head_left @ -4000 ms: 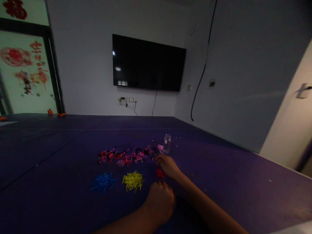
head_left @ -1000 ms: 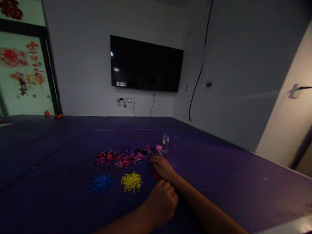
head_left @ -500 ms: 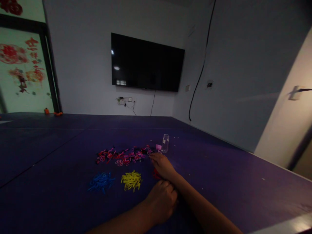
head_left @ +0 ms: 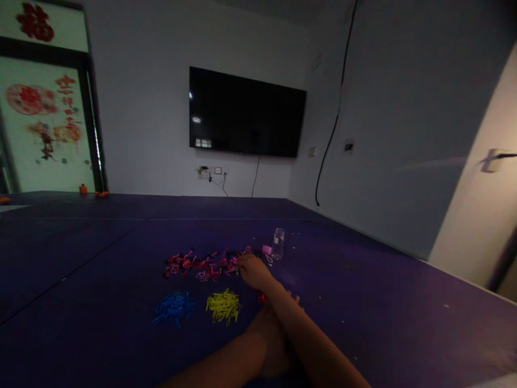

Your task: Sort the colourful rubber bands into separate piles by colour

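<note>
My right hand (head_left: 254, 271) reaches over my left wrist, its closed fingers down at the right end of a mixed pile of small pink, red and black rubber bands (head_left: 208, 268). What those fingers grip, if anything, is hidden. Beneath the right forearm lies my left hand (head_left: 274, 337), mostly covered, with fingertips showing slightly apart beyond it. A few red rubber bands (head_left: 262, 297) peek out between my two arms. Nearer me are a heap of yellow rubber bands (head_left: 224, 306) and one of blue rubber bands (head_left: 174, 309).
Beyond my right hand stands a clear bottle (head_left: 278, 244), with a pink cap-like piece (head_left: 267, 250) beside it. Small white specks dot the purple surface (head_left: 383, 302). A television (head_left: 246, 113) hangs on the far wall; orange items (head_left: 102, 194) lie at the far left.
My right hand has moved left, further onto the mixed pile. My left hand has turned from a fist, its fingertips now showing past the right forearm. The view has tilted up slightly.
</note>
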Tool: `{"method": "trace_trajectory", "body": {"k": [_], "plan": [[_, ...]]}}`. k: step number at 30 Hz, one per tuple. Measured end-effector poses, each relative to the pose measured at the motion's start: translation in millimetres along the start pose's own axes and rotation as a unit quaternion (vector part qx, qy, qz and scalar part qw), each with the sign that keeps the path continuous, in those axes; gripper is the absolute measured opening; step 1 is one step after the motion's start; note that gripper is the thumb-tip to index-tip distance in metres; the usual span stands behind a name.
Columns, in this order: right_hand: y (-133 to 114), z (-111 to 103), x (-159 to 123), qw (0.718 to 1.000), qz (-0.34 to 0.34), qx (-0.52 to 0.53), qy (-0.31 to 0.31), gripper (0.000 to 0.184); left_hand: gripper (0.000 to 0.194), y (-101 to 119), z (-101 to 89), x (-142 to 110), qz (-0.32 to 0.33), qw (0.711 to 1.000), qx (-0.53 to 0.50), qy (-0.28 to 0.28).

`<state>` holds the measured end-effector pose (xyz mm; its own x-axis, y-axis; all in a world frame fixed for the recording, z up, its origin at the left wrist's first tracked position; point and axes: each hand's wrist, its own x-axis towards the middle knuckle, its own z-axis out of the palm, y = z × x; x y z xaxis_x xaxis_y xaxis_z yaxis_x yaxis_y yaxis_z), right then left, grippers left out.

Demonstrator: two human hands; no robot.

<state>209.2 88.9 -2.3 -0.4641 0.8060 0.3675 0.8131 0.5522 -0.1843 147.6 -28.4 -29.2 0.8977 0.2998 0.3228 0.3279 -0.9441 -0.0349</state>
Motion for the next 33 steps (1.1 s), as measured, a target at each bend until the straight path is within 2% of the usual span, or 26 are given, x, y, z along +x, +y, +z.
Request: {"method": "trace_trajectory", "body": {"k": [4, 11, 16, 27, 33], "plan": [[8, 7, -7, 0.999, -0.041, 0.008, -0.006, 0.034, 0.06, 7, -11.6, -2, -0.057, 0.996, -0.062, -0.005], [6, 17, -10, 0.997, -0.079, 0.002, -0.02, 0.037, 0.055, 16, -28.7, -4, -0.085, 0.991, -0.099, 0.001], [4, 14, -10, 0.997, -0.076, -0.005, -0.023, 0.035, 0.055, 13, -29.5, -5, -0.093, 0.989, -0.112, -0.014], [4, 12, -9, 0.997, -0.064, -0.019, -0.029, 0.03, 0.052, 8, -21.6, -5, -0.076, 0.978, -0.192, 0.036], [3, 11, -9, 0.999, -0.037, -0.009, -0.01, 0.032, 0.052, 7, -22.7, -5, -0.068, 0.98, -0.184, 0.024]]}}
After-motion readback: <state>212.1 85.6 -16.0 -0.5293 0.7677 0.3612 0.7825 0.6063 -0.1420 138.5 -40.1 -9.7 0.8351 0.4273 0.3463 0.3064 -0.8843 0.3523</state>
